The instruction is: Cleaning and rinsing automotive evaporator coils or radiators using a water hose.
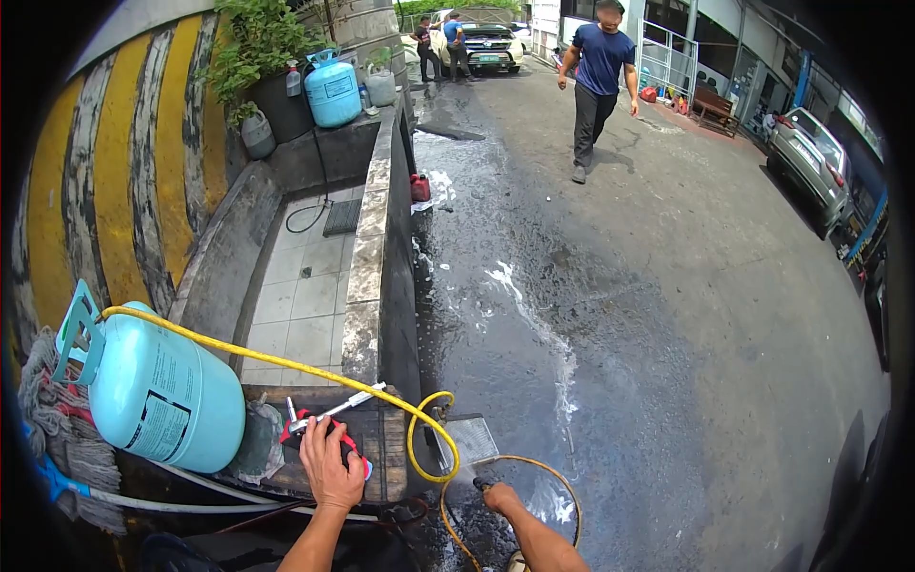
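Observation:
My left hand [332, 461] is over a red and black item [352, 447] on a wooden board [389, 443]; whether the fingers grip it or only rest there is unclear. A socket ratchet [336, 409] lies at my fingertips. My right hand [504, 498] holds a black spray nozzle [481, 485], and a fine spray comes out of it. The mist goes toward a finned metal heat-exchanger core [468, 440] tilted on the wet ground. A yellow hose [286, 359] runs from near a light-blue gas cylinder [168, 393] and loops down by the core.
A low tiled wall [368, 257] borders the wet pavement [522, 343], where foam [532, 322] lies. Another blue cylinder [333, 89] stands at its far end. One person [600, 61] walks ahead; two others stand by a car [486, 50] with its hood raised. A mop [68, 429] is at left.

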Motion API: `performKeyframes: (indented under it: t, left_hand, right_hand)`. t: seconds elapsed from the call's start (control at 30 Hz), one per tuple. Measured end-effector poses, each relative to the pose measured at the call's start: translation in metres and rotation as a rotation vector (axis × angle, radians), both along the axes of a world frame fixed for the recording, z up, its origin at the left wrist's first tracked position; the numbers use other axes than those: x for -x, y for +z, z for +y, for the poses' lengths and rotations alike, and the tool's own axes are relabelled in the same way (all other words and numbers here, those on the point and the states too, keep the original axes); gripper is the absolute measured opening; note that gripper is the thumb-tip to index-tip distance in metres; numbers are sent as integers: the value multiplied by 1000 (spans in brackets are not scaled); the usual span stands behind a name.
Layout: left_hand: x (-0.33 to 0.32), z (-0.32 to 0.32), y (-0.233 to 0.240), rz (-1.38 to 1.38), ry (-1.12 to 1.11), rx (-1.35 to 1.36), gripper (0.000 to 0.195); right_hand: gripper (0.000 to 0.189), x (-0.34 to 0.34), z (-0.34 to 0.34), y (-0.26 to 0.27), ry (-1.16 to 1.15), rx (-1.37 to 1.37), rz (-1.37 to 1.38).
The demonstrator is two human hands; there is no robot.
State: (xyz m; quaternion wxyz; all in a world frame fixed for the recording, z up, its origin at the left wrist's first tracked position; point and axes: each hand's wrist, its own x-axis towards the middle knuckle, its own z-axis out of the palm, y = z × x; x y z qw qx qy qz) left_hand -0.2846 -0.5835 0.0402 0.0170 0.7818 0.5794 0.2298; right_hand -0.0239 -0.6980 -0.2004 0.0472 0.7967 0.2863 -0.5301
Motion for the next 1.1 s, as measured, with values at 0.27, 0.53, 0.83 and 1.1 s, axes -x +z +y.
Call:
performKeyframes:
  t: [0.27, 0.53, 0.83, 1.1]
  left_hand:
    - [-3, -1, -1, 0, 3, 13, 48]
    - [-3, -3, 0, 43, -7, -2, 48]
    - [6, 10, -9, 75, -57, -91, 46]
    - [9, 10, -19, 71, -88, -125, 43]
  right_hand:
    - [42, -2, -4, -6, 8, -37, 7]
    - [39, -6, -12, -13, 9, -36, -11]
    - [41, -9, 0, -9, -24, 23, -29]
    - [41, -1, 21, -30, 81, 62, -12]
